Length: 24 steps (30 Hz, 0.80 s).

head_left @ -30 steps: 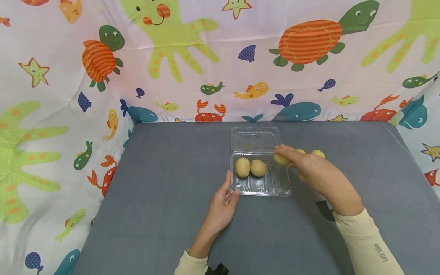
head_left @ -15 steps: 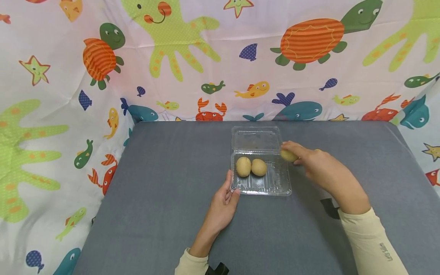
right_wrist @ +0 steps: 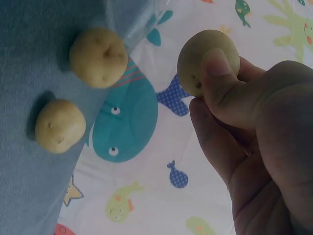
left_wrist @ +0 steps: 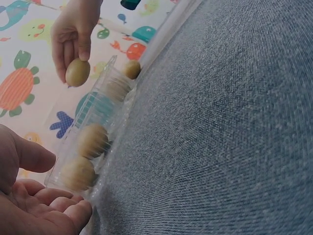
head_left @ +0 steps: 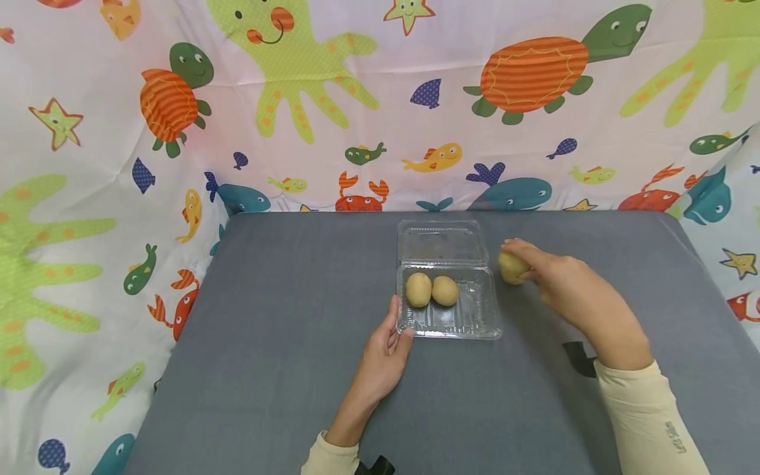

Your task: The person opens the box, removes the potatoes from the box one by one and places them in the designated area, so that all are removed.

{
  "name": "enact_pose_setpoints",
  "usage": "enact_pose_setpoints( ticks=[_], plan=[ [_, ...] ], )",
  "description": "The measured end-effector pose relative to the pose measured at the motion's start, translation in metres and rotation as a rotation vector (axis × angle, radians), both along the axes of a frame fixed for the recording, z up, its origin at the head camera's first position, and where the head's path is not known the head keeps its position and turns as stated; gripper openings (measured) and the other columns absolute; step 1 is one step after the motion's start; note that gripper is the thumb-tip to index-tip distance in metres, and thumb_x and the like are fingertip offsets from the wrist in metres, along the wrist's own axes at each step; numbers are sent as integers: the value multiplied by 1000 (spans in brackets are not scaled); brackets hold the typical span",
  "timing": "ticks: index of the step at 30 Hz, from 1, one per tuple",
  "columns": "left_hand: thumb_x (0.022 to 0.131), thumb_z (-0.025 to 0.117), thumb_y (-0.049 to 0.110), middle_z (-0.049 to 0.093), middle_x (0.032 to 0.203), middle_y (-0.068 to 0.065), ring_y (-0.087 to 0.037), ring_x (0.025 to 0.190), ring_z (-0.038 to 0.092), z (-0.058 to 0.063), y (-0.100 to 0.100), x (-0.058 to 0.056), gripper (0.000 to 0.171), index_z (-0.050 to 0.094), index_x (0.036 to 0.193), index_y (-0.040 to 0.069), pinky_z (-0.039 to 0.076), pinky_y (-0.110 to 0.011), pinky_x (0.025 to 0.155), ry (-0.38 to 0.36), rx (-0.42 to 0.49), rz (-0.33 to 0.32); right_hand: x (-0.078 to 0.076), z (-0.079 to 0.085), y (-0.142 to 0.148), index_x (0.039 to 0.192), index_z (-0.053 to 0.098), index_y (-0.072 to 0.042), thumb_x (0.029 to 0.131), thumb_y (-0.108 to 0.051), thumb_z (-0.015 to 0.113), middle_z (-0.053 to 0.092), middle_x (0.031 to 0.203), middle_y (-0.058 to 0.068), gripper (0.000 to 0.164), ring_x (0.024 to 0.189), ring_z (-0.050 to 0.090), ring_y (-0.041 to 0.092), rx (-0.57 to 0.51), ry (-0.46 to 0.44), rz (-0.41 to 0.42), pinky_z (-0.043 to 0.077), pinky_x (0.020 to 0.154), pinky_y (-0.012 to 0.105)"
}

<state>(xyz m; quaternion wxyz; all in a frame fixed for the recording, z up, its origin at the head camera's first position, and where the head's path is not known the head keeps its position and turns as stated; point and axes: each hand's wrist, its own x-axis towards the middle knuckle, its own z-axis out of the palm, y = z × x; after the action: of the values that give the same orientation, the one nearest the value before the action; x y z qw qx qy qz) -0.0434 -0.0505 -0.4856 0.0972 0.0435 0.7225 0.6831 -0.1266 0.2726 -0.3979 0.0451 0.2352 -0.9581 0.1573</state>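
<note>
A clear plastic container [head_left: 451, 324] lies on the grey cloth with its lid [head_left: 442, 243] folded back. Two small potatoes [head_left: 418, 290] sit side by side in its left part. My left hand [head_left: 382, 359] holds the container's near left corner between thumb and fingers; the left wrist view shows this from low down. To the right of the container, my right hand [head_left: 578, 300] pinches another potato [right_wrist: 208, 61] between thumb and fingers, above the cloth. Two more potatoes [right_wrist: 98, 58] rest on the cloth beyond; in the head view the right hand hides them.
A grey cloth [head_left: 285, 369] covers the table. Behind it and along the sides hangs a white curtain [head_left: 332, 165] printed with sea animals. The table's far edge runs just behind the container's lid.
My right hand has moved right with its potato, from over the container's right side to beyond it. The loose potatoes behind it went out of sight. My left hand stays in place.
</note>
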Motion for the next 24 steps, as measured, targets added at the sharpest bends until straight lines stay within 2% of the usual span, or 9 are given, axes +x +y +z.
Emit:
enact_pose_setpoints(
  ticks=[5, 9, 13, 18, 24],
  plan=[
    [111, 52, 7, 12, 176, -5, -23, 160, 15, 1, 0, 0, 69, 14, 169, 7, 26, -41, 126, -3, 1, -1, 0, 4, 9, 151, 56, -17, 87, 20, 68, 70, 134, 15, 75, 68, 59, 18, -11, -29, -45, 41, 50, 28],
    [111, 52, 6, 13, 176, -5, -22, 160, 15, 1, 0, 0, 69, 14, 169, 7, 25, -41, 126, -4, 1, 2, 0, 7, 17, 152, 55, -17, 85, 25, 59, 72, 128, 18, 79, 72, 63, 20, -15, -54, -71, 40, 50, 28],
    [111, 53, 7, 13, 176, -4, -22, 160, 15, 1, 0, 0, 69, 14, 169, 8, 26, -41, 126, -3, 0, 3, 0, 8, 22, 152, 54, -17, 90, 21, 60, 73, 123, 20, 74, 73, 63, 22, -16, -70, -101, 38, 49, 29],
    [111, 52, 8, 12, 176, -5, -23, 160, 14, 1, -1, 0, 70, 13, 169, 7, 25, -40, 126, -7, 8, -2, -1, 6, 26, 151, 55, -18, 97, 10, 66, 72, 121, 19, 62, 69, 58, 22, -18, -62, -115, 37, 49, 29],
    [111, 52, 7, 12, 176, -5, -23, 160, 15, 0, -1, 0, 70, 13, 169, 7, 25, -40, 126, -3, 6, -4, -1, 2, 34, 151, 56, -16, 97, 7, 69, 71, 124, 19, 60, 71, 59, 23, -27, -59, -132, 38, 49, 29]
  ],
)
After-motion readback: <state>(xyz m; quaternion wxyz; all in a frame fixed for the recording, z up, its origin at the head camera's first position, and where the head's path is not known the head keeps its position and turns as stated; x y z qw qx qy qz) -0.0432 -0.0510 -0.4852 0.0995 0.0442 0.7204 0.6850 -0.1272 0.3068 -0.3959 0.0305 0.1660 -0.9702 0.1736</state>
